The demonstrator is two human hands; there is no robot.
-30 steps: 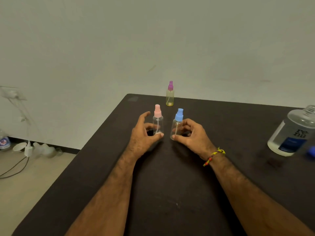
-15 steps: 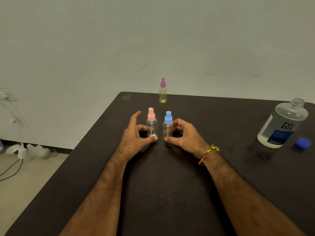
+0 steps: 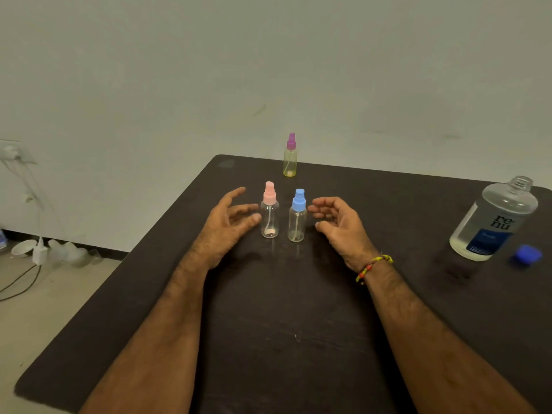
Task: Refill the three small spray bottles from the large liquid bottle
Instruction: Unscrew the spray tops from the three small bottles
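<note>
Two small clear spray bottles stand upright side by side on the dark table [image 3: 286, 324]: a pink-capped spray bottle [image 3: 270, 213] on the left and a blue-capped spray bottle [image 3: 297, 218] on the right. My left hand [image 3: 228, 222] hovers just left of the pink one, fingers relaxed, holding nothing. My right hand [image 3: 339, 224] is a little right of the blue one, also loose and empty. A yellowish spray bottle with a purple cap [image 3: 290, 158] stands farther back near the table's far edge. The large clear liquid bottle [image 3: 494, 222], uncapped, stands at the right.
A blue cap [image 3: 526, 255] lies on the table just right of the large bottle. On the floor at the left lie a white charger with cables [image 3: 38, 252] and some clear plastic items. A plain wall stands behind the table.
Both hands have let go of the pink-capped and blue-capped bottles and drawn apart sideways. The two bottles stand free.
</note>
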